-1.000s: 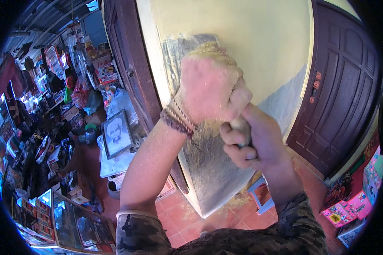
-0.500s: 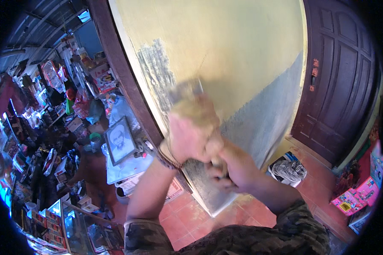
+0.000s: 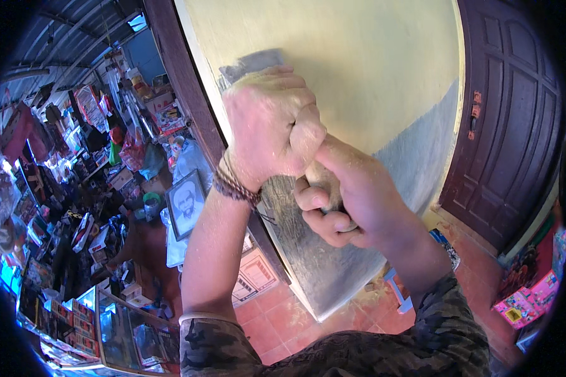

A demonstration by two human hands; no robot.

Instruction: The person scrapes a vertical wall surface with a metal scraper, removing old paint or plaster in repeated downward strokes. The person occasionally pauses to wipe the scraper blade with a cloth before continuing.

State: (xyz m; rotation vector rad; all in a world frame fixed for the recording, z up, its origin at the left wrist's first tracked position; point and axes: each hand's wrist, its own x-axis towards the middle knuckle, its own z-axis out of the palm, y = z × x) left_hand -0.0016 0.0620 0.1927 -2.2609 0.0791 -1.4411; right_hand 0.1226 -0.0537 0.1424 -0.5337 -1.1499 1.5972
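Note:
My two hands are on a paint scraper, its broad grey blade (image 3: 262,61) against the pale yellow wall (image 3: 371,56). My left hand (image 3: 267,122), with a braided bracelet at the wrist, is closed over the scraper just behind the blade and hides much of it. Behind and below it, my right hand (image 3: 358,195) wraps round the light-coloured handle, thumb reaching up to the left hand. Yellowish dust coats both hands. Lower down, the wall has a rough grey area (image 3: 415,135) where the yellow is gone.
A dark wooden post (image 3: 188,69) edges the wall on the left. Beyond it stand a framed portrait (image 3: 185,204), a glass display case (image 3: 122,333) and heaped goods. On the right are a dark panelled door (image 3: 509,119) and a pink box (image 3: 528,301). Red tiles (image 3: 261,327) cover the floor.
Both hands and the scraper have moved up the wall, and the blade now lies over the upper part of the scraped strip near the post. The grip looks the same.

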